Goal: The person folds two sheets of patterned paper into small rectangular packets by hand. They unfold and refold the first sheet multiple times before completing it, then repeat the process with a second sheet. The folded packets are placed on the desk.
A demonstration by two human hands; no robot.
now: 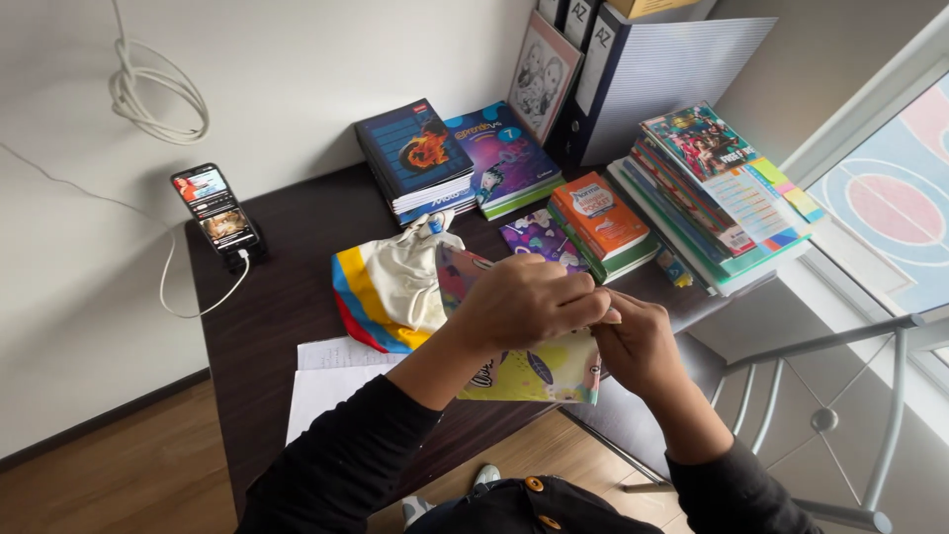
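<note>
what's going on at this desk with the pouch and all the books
A person holds a colourful patterned pouch with both hands above the near edge of a dark desk. The left hand grips its top while the right hand pinches beside it. Behind lies a cloth bag with red, blue and yellow stripes. Stacks of books line the back, a phone stands propped on the left, and white paper lies near the front.

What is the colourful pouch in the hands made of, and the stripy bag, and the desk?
Pouch: probably soft printed fabric or thin plastic; it bends where both hands pinch it.
Bag: cloth, likely canvas; it is matt and lies crumpled in folds.
Desk: dark wood or wood-look board, with a smooth, faintly shiny top.
</note>
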